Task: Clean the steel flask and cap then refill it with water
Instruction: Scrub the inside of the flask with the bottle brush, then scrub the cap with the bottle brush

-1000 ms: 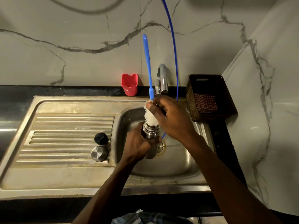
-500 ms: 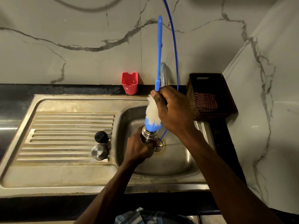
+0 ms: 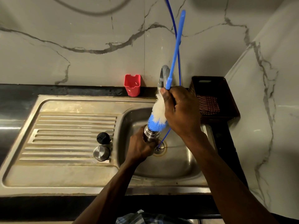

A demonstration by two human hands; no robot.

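Scrubbing step: left hand (image 3: 142, 147) grips the flask (image 3: 150, 134), right hand (image 3: 181, 110) grips the brush (image 3: 157, 113). Next, push it straight down.

Left hand (image 3: 142, 147) is covering most of the steel flask (image 3: 150, 135); only neck and mouth showing. Right hand (image 3: 181, 110) is hiding the bottle brush (image 3: 157, 113) where handle meets bristles. Tap (image 3: 163, 76) base is sitting behind it. Blue tube (image 3: 175, 29) is running off the top edge. Basket (image 3: 213, 97) contents too dim to tell.
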